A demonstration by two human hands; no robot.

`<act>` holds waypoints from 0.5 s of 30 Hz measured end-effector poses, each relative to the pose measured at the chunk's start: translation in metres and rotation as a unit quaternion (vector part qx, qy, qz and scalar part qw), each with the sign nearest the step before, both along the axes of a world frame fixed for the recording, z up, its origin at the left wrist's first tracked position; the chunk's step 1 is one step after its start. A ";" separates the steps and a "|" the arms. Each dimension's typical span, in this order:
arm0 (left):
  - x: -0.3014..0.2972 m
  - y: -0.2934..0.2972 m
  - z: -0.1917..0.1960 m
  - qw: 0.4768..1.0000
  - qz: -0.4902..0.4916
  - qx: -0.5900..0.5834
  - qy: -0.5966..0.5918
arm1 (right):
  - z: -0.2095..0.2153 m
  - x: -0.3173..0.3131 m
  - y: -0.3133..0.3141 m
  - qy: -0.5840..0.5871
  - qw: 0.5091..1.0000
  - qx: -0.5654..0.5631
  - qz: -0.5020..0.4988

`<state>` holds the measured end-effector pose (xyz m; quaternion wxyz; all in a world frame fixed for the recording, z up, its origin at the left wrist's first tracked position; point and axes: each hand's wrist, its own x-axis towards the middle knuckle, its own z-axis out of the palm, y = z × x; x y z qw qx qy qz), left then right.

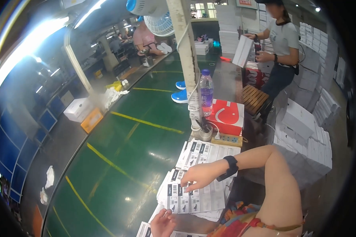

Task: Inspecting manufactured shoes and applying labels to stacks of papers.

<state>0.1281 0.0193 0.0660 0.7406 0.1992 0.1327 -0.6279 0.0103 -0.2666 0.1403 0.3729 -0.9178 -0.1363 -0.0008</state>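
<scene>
Sheets of printed labels (209,197) lie in a loose stack at the bench's near edge, white with black blocks, barcodes and small shoe pictures. My right hand (199,175), with a black band on the wrist, reaches over the top sheet. Its thumb and fingertips come together on one of the printed labels; whether that label has lifted is too small to tell. Just below the sheet's near left corner is my left hand (163,223), palm turned up, fingers loosely bent and apart, with nothing visible in it. More label sheets (144,229) lie beside it, partly hidden.
Beyond the sheets stand a power strip (227,140), a red box (227,117), a bottle (206,93) and a post (186,59). Blue shoes (180,95) sit on the green conveyor belt (126,158). At right, a co-worker (281,43) holds a white box (243,51) near stacked boxes (302,146).
</scene>
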 end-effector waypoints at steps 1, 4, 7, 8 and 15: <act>0.004 -0.001 -0.017 1.000 0.001 0.001 -0.015 | 0.003 -0.010 -0.002 0.032 0.999 0.000 -0.027; -0.001 -0.001 -0.031 0.996 0.028 -0.046 -0.077 | 0.000 -0.033 -0.001 0.068 0.996 0.008 -0.055; 0.006 0.006 -0.050 0.992 0.027 -0.052 -0.111 | -0.003 -0.046 0.024 0.082 0.989 0.076 -0.101; 0.006 0.006 -0.049 0.990 0.026 -0.025 -0.139 | -0.010 -0.049 0.037 0.066 0.985 0.115 -0.109; 0.009 0.002 -0.048 0.989 0.056 0.039 -0.132 | -0.035 -0.036 0.123 0.099 0.973 0.200 -0.057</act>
